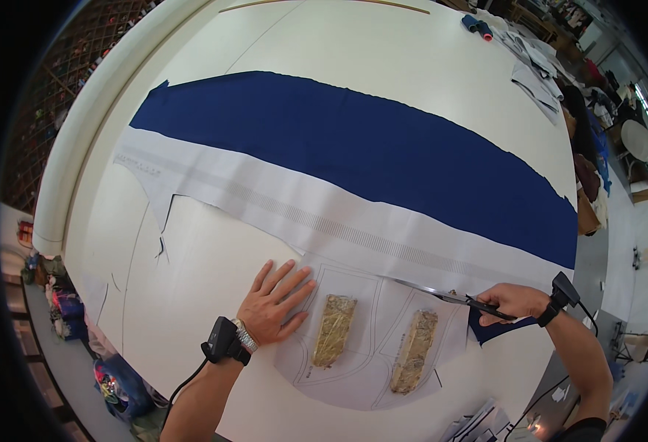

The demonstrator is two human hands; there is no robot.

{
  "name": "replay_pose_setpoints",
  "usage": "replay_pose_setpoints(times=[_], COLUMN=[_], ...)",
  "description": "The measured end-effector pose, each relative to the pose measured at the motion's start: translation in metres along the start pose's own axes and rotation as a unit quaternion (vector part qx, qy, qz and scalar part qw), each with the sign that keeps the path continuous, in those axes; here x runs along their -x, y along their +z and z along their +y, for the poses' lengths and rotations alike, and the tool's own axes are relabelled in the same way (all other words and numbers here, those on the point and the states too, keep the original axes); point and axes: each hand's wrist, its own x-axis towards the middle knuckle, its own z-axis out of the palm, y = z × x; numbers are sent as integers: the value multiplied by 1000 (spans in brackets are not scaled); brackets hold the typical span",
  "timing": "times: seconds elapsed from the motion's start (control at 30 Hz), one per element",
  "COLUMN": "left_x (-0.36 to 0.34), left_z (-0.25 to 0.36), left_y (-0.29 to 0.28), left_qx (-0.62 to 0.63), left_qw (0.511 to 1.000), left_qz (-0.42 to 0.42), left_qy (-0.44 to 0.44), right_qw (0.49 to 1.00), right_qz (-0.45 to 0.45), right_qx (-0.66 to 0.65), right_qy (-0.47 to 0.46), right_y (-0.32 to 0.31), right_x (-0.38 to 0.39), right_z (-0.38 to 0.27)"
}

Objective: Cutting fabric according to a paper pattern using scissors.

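Observation:
My right hand [512, 300] grips a pair of long metal shears [445, 295] with dark handles. Their blades point left and lie along the seam between a long white paper strip [353, 239] and a white pattern sheet [372, 353] with drawn outlines. My left hand [272, 300] lies flat, fingers spread, at the left edge of that sheet. Two tape-wrapped oblong weights, one on the left [335, 331] and one on the right [414, 352], rest on the sheet. Beyond the strip spreads a wide piece of navy fabric [353, 147]; a small navy corner shows beneath my right wrist.
A large white roll [81, 158] runs along the table's left side. Thread spools [477, 28] and loose papers [536, 77] lie at the far right. More papers [479, 421] sit at the near edge. Bags and cloth [121, 387] stand on the floor at left.

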Motion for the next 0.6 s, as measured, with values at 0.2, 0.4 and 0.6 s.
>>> replay_pose_setpoints(times=[0.2,0.4,0.6], left_x=[0,0,3], left_z=[-1,-1,-4], left_y=[2,2,5], left_qx=[1,8,12], left_qw=[1000,1000,1000], left_qz=[1,9,12], left_qy=[3,5,4], right_qw=[999,999,998], right_qz=[-14,-38,-28], right_qx=[33,38,61], right_qy=[-29,1,16], right_y=[-12,-21,-26], right_x=[-4,-7,-11], right_z=[0,-21,-23])
